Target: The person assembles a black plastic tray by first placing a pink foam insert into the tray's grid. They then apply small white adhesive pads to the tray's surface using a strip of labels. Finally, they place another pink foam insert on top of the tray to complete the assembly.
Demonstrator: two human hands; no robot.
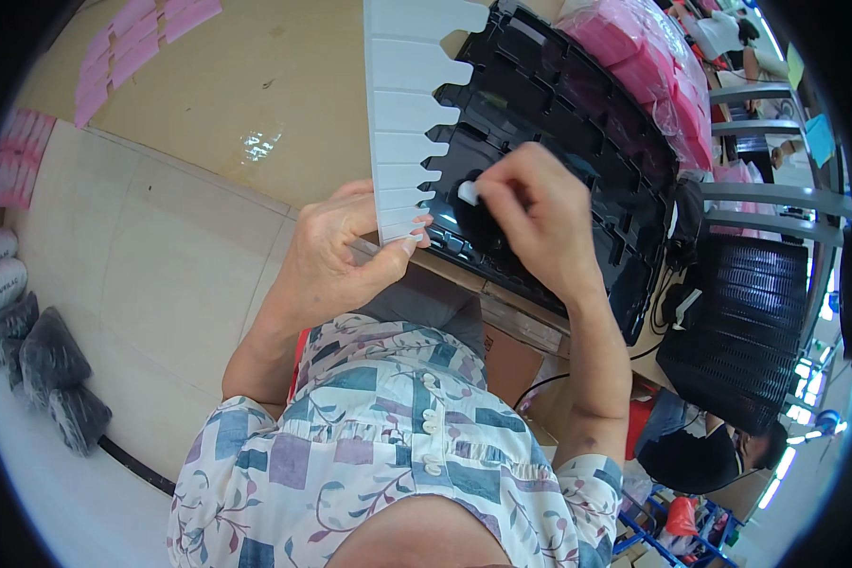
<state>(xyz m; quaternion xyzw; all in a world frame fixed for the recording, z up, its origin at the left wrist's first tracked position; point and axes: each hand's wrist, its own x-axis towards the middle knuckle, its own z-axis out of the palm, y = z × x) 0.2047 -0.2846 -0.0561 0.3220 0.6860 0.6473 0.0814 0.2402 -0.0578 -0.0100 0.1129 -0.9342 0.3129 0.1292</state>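
My left hand (pixel 336 251) grips the lower end of a long white plastic strip (pixel 402 104) with notched teeth along its right edge, held upright over the table. My right hand (pixel 535 213) pinches a small white piece (pixel 468 192) right beside the strip's teeth, over a black moulded tray (pixel 577 104) with many compartments. Something dark sits under my right fingers; I cannot tell what it is.
A tan tabletop (pixel 246 85) carries pink packets (pixel 128 47) at the far left. Bagged pink items (pixel 648 66) lie beyond the black tray. A stack of black trays (pixel 738 331) stands at right, with another person (pixel 701 445) below it. Dark bundles (pixel 52 374) lie on the floor.
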